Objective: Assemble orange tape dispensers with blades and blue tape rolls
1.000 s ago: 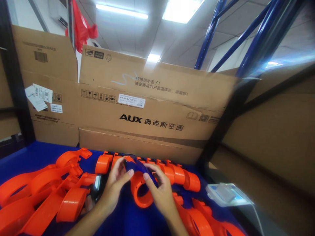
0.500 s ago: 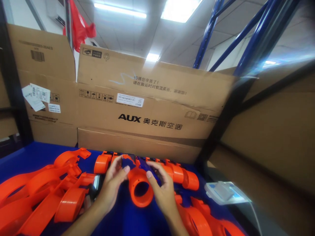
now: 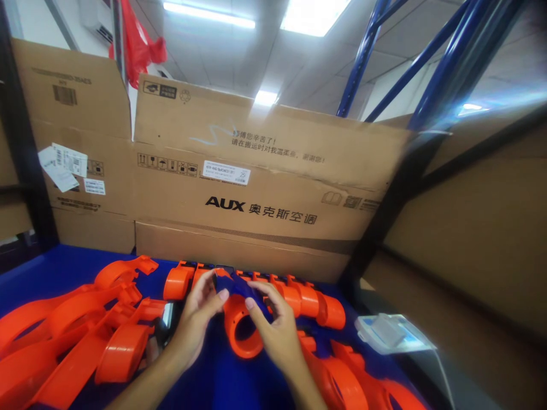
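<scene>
**Both hands on one orange part, blue piece on top**

Left hand (image 3: 194, 319) and right hand (image 3: 273, 330) both grasp the same orange ring part (image 3: 243, 330), held just above the blue worktop (image 3: 55, 267), centre of view. Ring opening faces the camera; the part's long axis runs away from the person toward the cardboard box (image 3: 256, 199). A small blue piece (image 3: 233, 285) sits at the part's far top end, pinched between left thumb and right fingertips. Hands about equally near; left covers the top left, right wraps the right side.

Around: pile of orange parts (image 3: 85, 324) to the left, row of orange parts (image 3: 299, 299) just behind, more at lower right. Clear plastic packet (image 3: 391, 333) well apart on the right. Nothing between the hands and the part.
</scene>
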A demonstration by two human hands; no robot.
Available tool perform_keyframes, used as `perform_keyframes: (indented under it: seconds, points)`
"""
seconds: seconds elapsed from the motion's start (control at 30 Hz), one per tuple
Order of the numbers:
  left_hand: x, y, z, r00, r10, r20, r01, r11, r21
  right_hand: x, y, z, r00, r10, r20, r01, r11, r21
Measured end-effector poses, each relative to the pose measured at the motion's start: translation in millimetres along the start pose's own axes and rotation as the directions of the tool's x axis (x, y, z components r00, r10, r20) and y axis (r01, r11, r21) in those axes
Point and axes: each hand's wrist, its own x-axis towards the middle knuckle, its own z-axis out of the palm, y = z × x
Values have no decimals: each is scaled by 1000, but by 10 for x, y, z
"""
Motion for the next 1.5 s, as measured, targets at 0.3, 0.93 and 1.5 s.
perform_keyframes:
  seconds: [0.3, 0.93, 1.5]
  points:
    - [2, 2, 0, 999, 14, 29, -13, 1000, -20, 2, -23, -3, 999, 24, -38, -24, 1000, 20]
    - [-19, -18, -77, 989, 125, 77, -130, 990, 62, -95, -33, -50, 954, -281, 103, 299, 909, -289]
    - [83, -14, -147, 977, 202, 64, -212, 952, 221, -122, -3, -20, 901, -408, 148, 429, 783, -450]
